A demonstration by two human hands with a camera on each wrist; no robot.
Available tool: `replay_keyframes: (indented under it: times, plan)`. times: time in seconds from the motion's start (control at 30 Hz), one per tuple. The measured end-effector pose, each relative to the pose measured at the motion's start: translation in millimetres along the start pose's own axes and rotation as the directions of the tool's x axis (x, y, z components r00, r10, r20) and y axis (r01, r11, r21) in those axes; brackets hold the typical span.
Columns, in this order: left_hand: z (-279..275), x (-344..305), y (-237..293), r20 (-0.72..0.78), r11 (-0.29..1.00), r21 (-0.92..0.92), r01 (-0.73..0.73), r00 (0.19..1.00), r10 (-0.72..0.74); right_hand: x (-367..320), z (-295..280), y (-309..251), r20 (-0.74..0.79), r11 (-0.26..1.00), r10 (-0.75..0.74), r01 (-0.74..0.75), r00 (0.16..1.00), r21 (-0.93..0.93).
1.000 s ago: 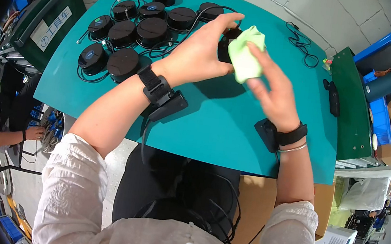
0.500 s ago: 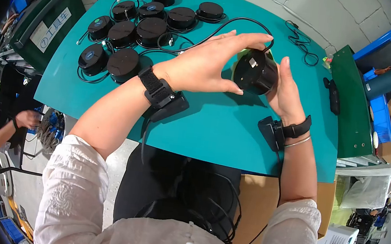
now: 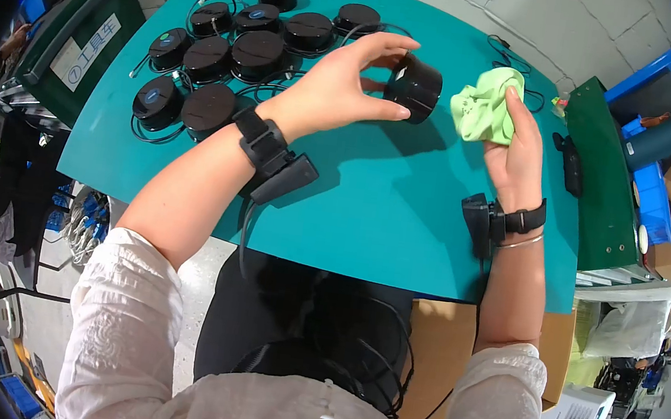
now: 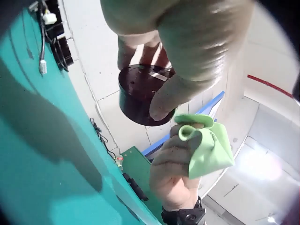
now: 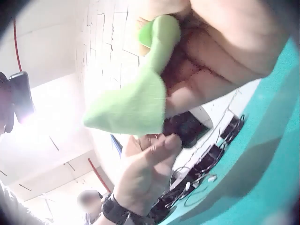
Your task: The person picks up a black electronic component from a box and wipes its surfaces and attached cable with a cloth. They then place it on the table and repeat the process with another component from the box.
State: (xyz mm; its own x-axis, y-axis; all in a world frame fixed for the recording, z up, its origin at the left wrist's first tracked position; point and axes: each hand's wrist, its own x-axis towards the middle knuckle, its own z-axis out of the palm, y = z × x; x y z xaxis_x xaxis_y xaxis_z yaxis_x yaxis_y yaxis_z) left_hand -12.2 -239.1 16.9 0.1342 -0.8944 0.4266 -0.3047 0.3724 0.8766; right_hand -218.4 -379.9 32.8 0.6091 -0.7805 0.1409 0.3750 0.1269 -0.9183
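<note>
My left hand (image 3: 335,90) grips a short black cylindrical device (image 3: 415,90) by its side, thumb and fingers around it, raised above the green table (image 3: 336,201). In the left wrist view, the thumb lies across the glossy wall of the device (image 4: 140,101). To the right, my right hand (image 3: 519,161) holds a crumpled light green cloth (image 3: 484,106), a short gap away from the device. The right wrist view has the cloth (image 5: 136,105) folded over and hanging from the fingers.
Several similar black devices (image 3: 258,53) with cables stand grouped at the table's back left. A coiled black cable (image 3: 502,50) lies at the back right, and a small black object (image 3: 569,164) near the right edge. Green cabinets (image 3: 606,192) flank the table.
The cloth was against the device one second ago. Half a second ago the device was tilted with the right hand behind it; now the right hand and cloth are apart, farther right.
</note>
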Motion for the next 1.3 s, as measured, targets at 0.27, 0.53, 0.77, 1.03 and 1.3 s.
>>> replay_keyframes:
  times: [0.27, 0.53, 0.77, 1.03, 1.3]
  plan:
    - [14, -12, 12, 0.289, 0.659, -0.686, 0.309, 0.946, -0.143, 17, -34, 32, 0.173, 0.015, -0.297, 0.185, 0.939, -0.983]
    - [15, -11, 8, 0.286, 0.284, -0.909, 0.306, 0.952, -0.112, -5, 0, 22, 0.48, 0.894, 0.137, 0.101, 0.866, -0.436]
    - [1, 0, 7, 0.155, 0.025, -0.988, 0.155, 0.988, 0.003, 0, 4, 17, 0.444, 0.957, 0.141, -0.007, 0.885, -0.289]
    - [-35, 6, -20, -0.019, -0.093, -0.995, -0.024, 0.998, -0.06, 1, -4, 6, 0.347, 0.991, 0.07, -0.026, 0.935, -0.128]
    - [-44, 6, -19, 0.006, 0.157, -0.987, 0.018, 0.997, -0.077, 0, -11, -9, 0.357, 0.976, -0.144, 0.073, 0.923, 0.205]
